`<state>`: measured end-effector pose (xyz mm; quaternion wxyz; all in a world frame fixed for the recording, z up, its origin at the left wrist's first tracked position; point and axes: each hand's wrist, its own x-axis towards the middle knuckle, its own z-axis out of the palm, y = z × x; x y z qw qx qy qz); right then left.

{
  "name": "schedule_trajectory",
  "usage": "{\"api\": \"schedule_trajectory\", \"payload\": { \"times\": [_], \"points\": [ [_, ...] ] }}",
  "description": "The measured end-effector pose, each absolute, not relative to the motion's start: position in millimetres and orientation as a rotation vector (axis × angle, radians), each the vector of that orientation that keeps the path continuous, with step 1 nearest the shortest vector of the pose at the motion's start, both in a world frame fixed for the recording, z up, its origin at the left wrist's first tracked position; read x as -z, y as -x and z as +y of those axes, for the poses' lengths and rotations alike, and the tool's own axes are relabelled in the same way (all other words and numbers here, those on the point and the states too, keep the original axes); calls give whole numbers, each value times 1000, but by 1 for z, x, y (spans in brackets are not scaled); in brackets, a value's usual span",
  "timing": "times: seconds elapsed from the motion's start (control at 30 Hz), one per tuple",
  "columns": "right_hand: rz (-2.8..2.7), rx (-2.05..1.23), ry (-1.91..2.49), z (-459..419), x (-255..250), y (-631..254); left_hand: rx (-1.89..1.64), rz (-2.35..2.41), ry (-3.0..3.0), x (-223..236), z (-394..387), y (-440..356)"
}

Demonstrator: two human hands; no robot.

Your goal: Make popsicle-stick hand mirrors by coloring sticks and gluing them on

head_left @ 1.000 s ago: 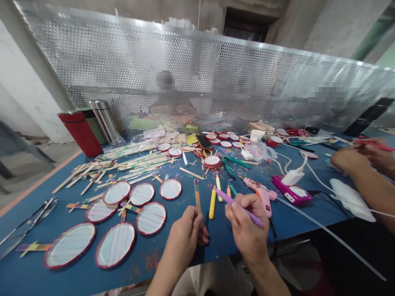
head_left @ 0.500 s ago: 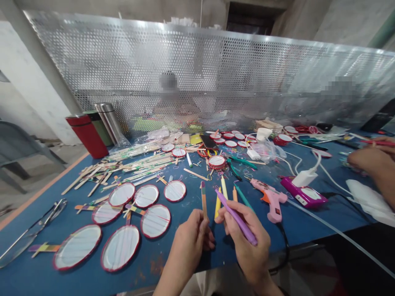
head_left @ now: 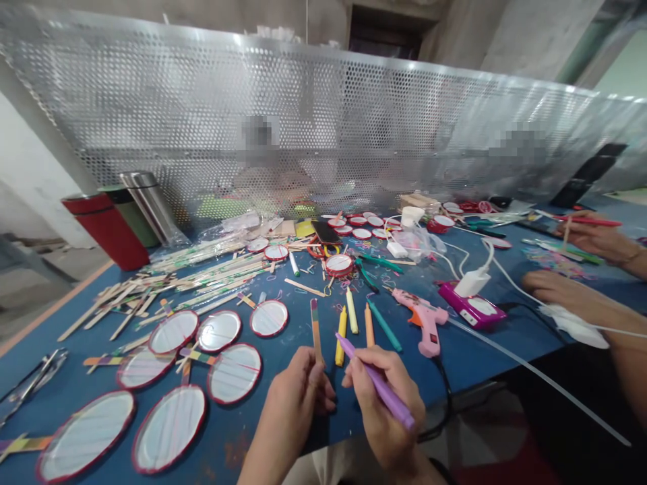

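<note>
Upright in my left hand (head_left: 298, 397) is a wooden craft stick (head_left: 316, 330), pinched near its lower end, with purple, green and orange bands on its upper part. A purple marker (head_left: 377, 382) lies in my closed right hand (head_left: 387, 404), its tip pointing up and left, apart from the stick. Just beyond my hands are a yellow marker (head_left: 341, 337), a pale yellow marker (head_left: 352, 311), an orange marker (head_left: 369, 323) and a teal marker (head_left: 384, 326). To the left lie several round red-rimmed discs (head_left: 235, 374), some joined to coloured sticks.
A pink glue gun (head_left: 422, 320) and a purple power strip (head_left: 472, 306) sit to the right. Plain sticks (head_left: 202, 279) pile up at left, near a red bottle (head_left: 108, 229). A co-worker's hands (head_left: 591, 236) hold a red pen-like item at far right. A perforated metal screen (head_left: 313, 121) stands behind.
The view has swung right, so the table's contents sit farther left. Both hands keep the same hold on stick and marker. More of the co-worker's hands shows.
</note>
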<state>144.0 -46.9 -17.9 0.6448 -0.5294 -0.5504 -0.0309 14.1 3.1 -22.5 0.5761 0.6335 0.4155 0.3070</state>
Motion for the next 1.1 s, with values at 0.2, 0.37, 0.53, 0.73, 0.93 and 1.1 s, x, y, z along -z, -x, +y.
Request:
{"api": "schedule_trajectory", "payload": {
  "times": [0.2, 0.37, 0.53, 0.73, 0.93, 1.1],
  "points": [
    [-1171, -115, 1176, -42, 15, -145, -737, 985, -1467, 26, 3, -16],
    [-1093, -276, 1181, -39, 16, -149, -722, 989, -1476, 26, 2, -15],
    [-1103, -376, 1107, -43, 20, -150, -701, 1006, -1478, 24, 3, -14],
    [-1064, -434, 1132, -42, 19, -148, -709, 1010, -1465, 22, 1, -15],
    [-1039, -503, 1188, -38, 15, -149, -699, 1026, -1464, 23, 2, -15],
    [-935, -577, 1182, -38, 15, -147, -695, 1013, -1455, 24, 3, -14]
  ]
}}
